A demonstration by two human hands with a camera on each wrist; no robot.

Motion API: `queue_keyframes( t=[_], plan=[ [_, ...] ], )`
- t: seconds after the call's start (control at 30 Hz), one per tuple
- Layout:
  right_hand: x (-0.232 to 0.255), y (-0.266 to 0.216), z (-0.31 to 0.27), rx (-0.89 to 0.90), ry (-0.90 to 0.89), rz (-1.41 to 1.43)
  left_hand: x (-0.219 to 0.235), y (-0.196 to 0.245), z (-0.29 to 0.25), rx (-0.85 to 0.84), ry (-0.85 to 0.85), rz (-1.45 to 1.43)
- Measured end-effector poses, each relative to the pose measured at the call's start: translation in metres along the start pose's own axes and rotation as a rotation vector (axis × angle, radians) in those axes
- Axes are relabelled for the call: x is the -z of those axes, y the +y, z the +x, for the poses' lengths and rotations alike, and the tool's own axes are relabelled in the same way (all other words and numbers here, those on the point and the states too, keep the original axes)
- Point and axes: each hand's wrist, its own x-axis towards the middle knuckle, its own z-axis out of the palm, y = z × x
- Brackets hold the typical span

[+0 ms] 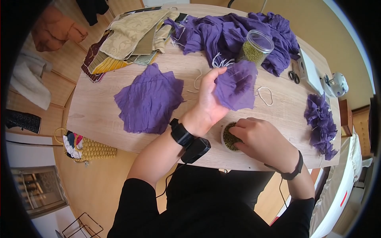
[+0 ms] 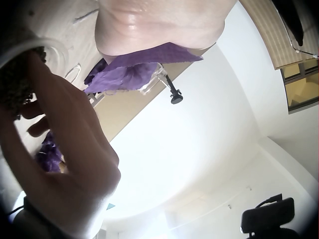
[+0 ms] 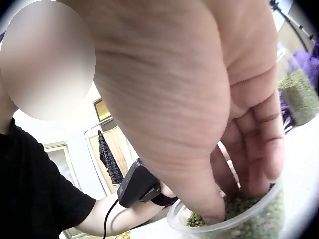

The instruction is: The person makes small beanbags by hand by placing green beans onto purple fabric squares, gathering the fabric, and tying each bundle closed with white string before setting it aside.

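Note:
My left hand (image 1: 209, 99) is palm up with a thin purple cloth piece (image 1: 237, 85) lying over its fingers, the thumb on the cloth's edge; the cloth hides the fingers. In the left wrist view the cloth (image 2: 124, 77) hangs beside the palm. My right hand (image 1: 264, 139) reaches into a small round tub (image 1: 223, 139) of green beans by the table's front edge. In the right wrist view its thumb and bent fingers dip into the beans (image 3: 244, 206), thumb and fingers apart. A taller clear jar of green beans (image 1: 253, 53) stands beyond the left hand.
Flat purple cloth pieces (image 1: 149, 99) lie left of the hands. Patterned fabrics (image 1: 127, 37) are at the back left, crumpled purple cloth (image 1: 222, 29) at the back. Scissors (image 1: 294, 76), a small sewing machine (image 1: 337, 84) and a ruffled purple strip (image 1: 320, 126) lie right. White string (image 1: 265, 96) is near the jar.

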Motion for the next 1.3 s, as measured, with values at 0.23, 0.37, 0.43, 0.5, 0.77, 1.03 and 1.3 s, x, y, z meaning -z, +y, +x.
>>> queue_keyframes(
  t=[0.23, 0.37, 0.43, 0.5, 0.77, 1.03, 1.3],
  plan=[
    [-0.009, 0.003, 0.004, 0.04, -0.056, 0.013, -0.001, 0.002, -0.001, 0.015, -0.017, -0.005],
    [-0.008, 0.007, 0.006, 0.034, -0.059, 0.061, -0.001, 0.002, 0.0, 0.014, 0.001, -0.01],
    [-0.006, 0.008, 0.007, 0.034, -0.027, 0.106, -0.003, 0.002, -0.002, 0.022, -0.048, 0.006],
    [-0.003, 0.009, 0.008, 0.033, 0.006, 0.151, 0.002, 0.0, 0.0, 0.032, -0.053, 0.007],
    [0.024, 0.022, 0.017, -0.045, -0.062, 0.409, -0.002, -0.005, 0.0, 0.023, 0.088, 0.105],
    [0.066, 0.046, 0.049, -0.163, 0.108, 0.355, 0.006, -0.006, 0.001, 0.111, 0.027, 0.057],
    [0.038, 0.062, 0.077, -0.053, 0.222, 0.099, 0.017, -0.008, 0.007, 0.126, -0.027, -0.024]
  ],
)
